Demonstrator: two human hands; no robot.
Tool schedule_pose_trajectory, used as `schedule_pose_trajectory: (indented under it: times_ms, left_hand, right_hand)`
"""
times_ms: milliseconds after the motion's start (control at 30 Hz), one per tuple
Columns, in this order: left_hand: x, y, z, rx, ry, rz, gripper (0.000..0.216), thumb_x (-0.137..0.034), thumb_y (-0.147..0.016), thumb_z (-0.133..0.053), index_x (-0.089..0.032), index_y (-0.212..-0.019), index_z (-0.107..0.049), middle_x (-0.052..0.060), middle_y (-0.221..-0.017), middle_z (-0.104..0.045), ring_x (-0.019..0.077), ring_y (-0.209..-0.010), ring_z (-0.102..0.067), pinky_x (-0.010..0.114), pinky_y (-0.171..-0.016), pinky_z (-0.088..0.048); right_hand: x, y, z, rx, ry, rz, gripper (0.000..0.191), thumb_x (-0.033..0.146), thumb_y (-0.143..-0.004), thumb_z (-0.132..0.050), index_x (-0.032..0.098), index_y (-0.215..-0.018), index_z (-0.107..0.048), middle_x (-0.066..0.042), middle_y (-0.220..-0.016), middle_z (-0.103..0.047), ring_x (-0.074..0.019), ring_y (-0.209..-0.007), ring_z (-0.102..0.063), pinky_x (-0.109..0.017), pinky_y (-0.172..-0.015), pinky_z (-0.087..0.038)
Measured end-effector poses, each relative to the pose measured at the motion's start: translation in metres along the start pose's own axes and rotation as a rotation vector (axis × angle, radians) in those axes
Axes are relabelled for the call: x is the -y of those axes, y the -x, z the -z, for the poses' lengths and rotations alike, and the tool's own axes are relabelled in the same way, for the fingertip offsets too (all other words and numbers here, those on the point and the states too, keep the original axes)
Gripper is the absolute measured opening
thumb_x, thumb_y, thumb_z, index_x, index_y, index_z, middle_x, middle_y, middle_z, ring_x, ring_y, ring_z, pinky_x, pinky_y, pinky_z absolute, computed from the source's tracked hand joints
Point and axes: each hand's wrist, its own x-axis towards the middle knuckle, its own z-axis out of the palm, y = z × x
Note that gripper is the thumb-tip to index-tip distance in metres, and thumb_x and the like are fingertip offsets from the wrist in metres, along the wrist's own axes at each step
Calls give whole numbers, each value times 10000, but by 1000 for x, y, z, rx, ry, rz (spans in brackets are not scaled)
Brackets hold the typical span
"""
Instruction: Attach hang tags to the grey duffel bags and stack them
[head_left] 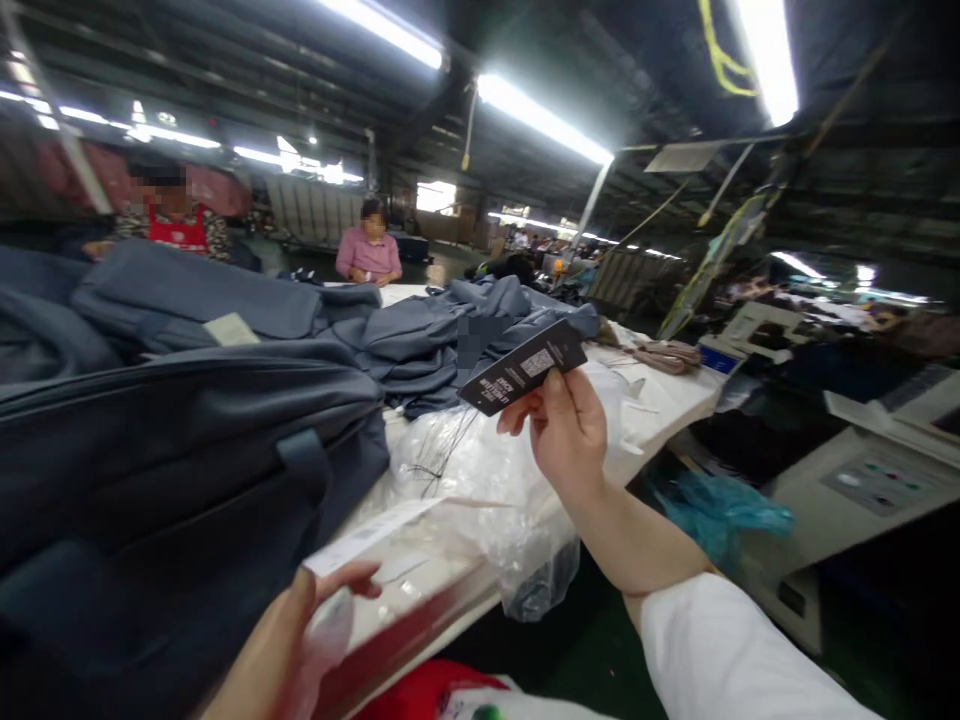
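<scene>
My right hand (571, 435) pinches a black hang tag (501, 385) between thumb and fingers, holding it up above the table. White print and a QR code show on the tag, and thin dark strings (444, 448) hang below it. Lower down, my left hand (304, 610) has its thumb and fingers closed on a white printed slip (367, 537). Some clear plastic also shows against that palm. A dark blue fabric bag (187, 470) with a side loop stands to the left of both hands. Crumpled clear plastic bags (495, 475) lie on the table under the tag.
More dark blue bags (202, 290) are heaped along the white table (675, 405). Past the heap are a person in a red apron (178, 232) and a person in a pink top (370, 255). Sewing machines (862, 480) and a blue plastic bag (727, 515) are at the right.
</scene>
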Motion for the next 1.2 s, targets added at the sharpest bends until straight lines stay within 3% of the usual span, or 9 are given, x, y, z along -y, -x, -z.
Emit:
schedule_pose_trajectory:
  times_ms: [33,100,167,433,533,600,733,1000,1200]
  left_hand:
    - [-6,-3,2,180,176,79,572,-662,-749,-575,-175,-1016,-712,134,-1000,-730,307,-843,-674,332,-635,-553]
    - [-12,-9,8,194,335,111,716,-731,-803,-435,-134,-1133,-653,167,-916,-734,197,-482,-572,287,-424,-434]
    - [-10,-12,15,269,592,145,815,-784,-805,-364,-70,-1069,-656,219,-881,-725,134,-373,-467,245,-363,-322]
    - [24,-14,27,270,902,238,918,-874,-754,-322,-56,-1008,-651,192,-777,-701,133,-422,-510,211,-355,-305]
    - [39,-20,22,255,858,313,828,-854,-746,-409,-78,-886,-660,91,-541,-616,129,-369,-475,203,-333,-286]
    - [45,-23,16,244,823,310,580,-652,-754,-643,-82,-857,-664,57,-501,-597,133,-389,-508,202,-368,-341]
    - [39,-21,5,247,779,210,466,-246,-629,-816,-46,-1024,-671,136,-785,-728,214,-664,-684,262,-642,-527]
    - [22,-13,1,-95,714,129,554,-383,-629,-857,-99,-1067,-670,126,-905,-752,247,-776,-712,310,-715,-563]
    - [30,-22,-20,-140,573,90,587,-483,-664,-802,-126,-1104,-649,115,-985,-743,268,-878,-698,353,-810,-548]
  right_hand:
    - [-2,9,-17,71,-65,-46,289,512,-963,-466,230,-918,-510,52,-572,-638,-125,-471,-613,-227,-425,-432]
    - [-8,27,-46,189,-186,-141,290,514,-956,-478,229,-933,-524,44,-584,-645,-132,-479,-622,-233,-427,-444]
    - [-15,45,-68,259,-287,-243,278,497,-960,-480,225,-935,-531,39,-587,-646,-135,-474,-620,-236,-424,-451]
    - [-48,79,-102,236,-465,-600,290,472,-884,-605,188,-853,-556,38,-590,-606,-98,-429,-572,-185,-381,-413]
    - [-57,89,-105,273,-477,-703,298,468,-847,-649,180,-841,-573,30,-580,-607,-95,-436,-572,-167,-375,-393]
    - [-61,95,-104,306,-469,-745,276,441,-833,-674,176,-857,-599,26,-589,-615,-93,-445,-572,-166,-387,-399]
    - [-65,95,-95,226,-493,-772,211,341,-779,-747,173,-876,-663,15,-704,-669,-79,-536,-590,-172,-498,-466]
    - [-78,102,-61,92,-620,-967,299,302,-710,-808,185,-970,-719,-51,-1057,-729,-166,-1010,-650,-271,-930,-485]
    - [-84,130,-66,291,-667,-1062,311,352,-707,-808,227,-977,-716,-30,-981,-739,-200,-882,-680,-355,-837,-524]
